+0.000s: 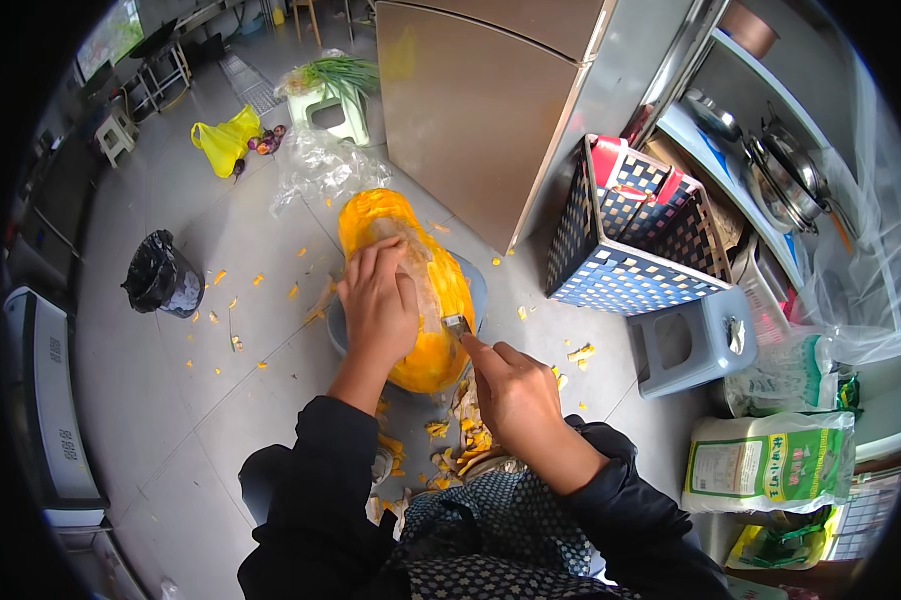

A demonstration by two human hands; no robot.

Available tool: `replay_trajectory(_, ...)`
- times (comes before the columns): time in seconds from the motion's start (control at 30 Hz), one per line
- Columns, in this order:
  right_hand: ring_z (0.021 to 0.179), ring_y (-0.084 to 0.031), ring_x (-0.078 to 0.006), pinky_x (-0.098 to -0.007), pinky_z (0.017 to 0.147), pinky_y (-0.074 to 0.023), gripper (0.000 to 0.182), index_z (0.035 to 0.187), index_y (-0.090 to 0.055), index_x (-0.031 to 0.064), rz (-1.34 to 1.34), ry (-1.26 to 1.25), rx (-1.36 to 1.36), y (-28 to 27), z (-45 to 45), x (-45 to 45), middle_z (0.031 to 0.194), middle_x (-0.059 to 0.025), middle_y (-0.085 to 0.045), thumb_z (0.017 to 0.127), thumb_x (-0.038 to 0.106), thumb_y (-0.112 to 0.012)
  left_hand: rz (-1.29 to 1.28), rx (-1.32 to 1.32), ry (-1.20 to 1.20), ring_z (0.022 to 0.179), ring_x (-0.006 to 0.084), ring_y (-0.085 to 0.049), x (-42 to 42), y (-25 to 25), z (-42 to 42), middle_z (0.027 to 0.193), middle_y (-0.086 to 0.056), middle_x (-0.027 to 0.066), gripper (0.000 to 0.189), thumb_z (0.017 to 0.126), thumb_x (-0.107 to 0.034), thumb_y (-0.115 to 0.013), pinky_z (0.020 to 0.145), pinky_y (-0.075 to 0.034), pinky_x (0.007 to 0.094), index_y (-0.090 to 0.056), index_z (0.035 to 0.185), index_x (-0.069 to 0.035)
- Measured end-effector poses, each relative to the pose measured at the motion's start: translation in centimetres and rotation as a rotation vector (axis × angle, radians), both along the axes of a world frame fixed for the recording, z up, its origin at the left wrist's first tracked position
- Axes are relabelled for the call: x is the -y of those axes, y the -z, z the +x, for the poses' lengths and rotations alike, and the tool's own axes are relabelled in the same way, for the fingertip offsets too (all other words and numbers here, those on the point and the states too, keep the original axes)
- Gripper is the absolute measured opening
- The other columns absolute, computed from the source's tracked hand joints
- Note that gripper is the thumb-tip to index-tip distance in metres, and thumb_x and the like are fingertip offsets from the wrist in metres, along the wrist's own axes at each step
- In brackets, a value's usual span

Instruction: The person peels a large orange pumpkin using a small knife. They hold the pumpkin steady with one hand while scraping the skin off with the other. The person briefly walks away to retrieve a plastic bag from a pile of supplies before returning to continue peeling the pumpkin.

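A large, long orange pumpkin (437, 352) lies before me on a grey-blue stool or basin (480, 289), mostly hidden beneath it. Much of its flesh is bare, while a strip of pale tan rind (413, 259) runs along the top. My left hand (381, 304) rests on that strip, fingers pointing away from me, and holds the pumpkin steady. In my right hand (514, 382) is a peeler (456, 324); its metal head touches the pumpkin's right side, and my fingers cover the handle.
Peelings (469, 427) are heaped on the floor near my legs. To the left stands a black-lined bin (166, 274). A woven basket (638, 277), a blue-grey stool (694, 341) and a rice bag (765, 461) line the right. Ahead are a refrigerator (480, 97) and a pale green stool (326, 112) bearing scallions.
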State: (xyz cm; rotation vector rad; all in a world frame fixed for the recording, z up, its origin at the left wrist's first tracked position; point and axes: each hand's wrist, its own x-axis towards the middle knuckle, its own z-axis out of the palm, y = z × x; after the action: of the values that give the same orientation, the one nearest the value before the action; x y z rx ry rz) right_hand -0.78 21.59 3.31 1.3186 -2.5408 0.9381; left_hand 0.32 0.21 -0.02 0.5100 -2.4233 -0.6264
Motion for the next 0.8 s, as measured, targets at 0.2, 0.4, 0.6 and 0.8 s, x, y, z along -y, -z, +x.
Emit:
replay_trajectory(0.2,0.063,-0.066,-0.0318,-0.0411,0.057,-0.0538,0.034,0.122,-0.069,-0.0007,-0.08,0.024,0.098,-1.0,3.2,-2.8,0.078,-0.0148,-0.064,0.089,-0.006,-0.067,-0.011,-0.007,0.006,0.139,0.0309,-0.046,0.3,0.1,0.5,0.143,-0.057,0.0068,0.036,0.098,-0.017,-0.045,0.116,-0.029,0.0496,-0.06,0.13,-0.008)
replay_trajectory(0.4,0.067,-0.067,-0.0351,-0.0416,0.059,-0.0546,0.031,0.121,-0.069,0.002,-0.165,0.05,-0.015,0.7,-0.6,1.1,0.081,-0.0143,-0.065,0.09,-0.005,-0.068,-0.022,-0.01,0.008,0.138,0.031,-0.046,0.2,-0.3,-0.5,0.143,-0.057,0.007,0.037,0.099,-0.017,-0.044,0.115,-0.03,0.0494,-0.06,0.131,-0.008)
replay_trajectory(0.6,0.066,-0.067,-0.0336,-0.0412,0.059,-0.0548,0.033,0.121,-0.07,0.0035,-0.052,-0.046,0.097,-0.3,1.9,-1.9,0.08,-0.013,-0.066,0.089,-0.005,-0.068,-0.021,-0.017,-0.009,0.138,0.0307,-0.046,0.6,0.0,0.3,0.142,-0.058,0.0071,0.036,0.099,-0.018,-0.045,0.115,-0.03,0.0493,-0.061,0.13,-0.008)
replay_trajectory(0.8,0.062,-0.065,-0.032,-0.0389,0.056,-0.0528,0.029,0.121,-0.07,0.0001,-0.154,0.046,0.08,-0.7,1.7,-1.9,0.079,-0.0144,-0.066,0.093,-0.005,-0.066,-0.014,-0.02,0.01,0.138,0.0305,-0.047,0.1,-0.6,0.0,0.142,-0.058,0.0068,0.035,0.098,-0.017,-0.045,0.114,-0.031,0.0495,-0.061,0.128,-0.008)
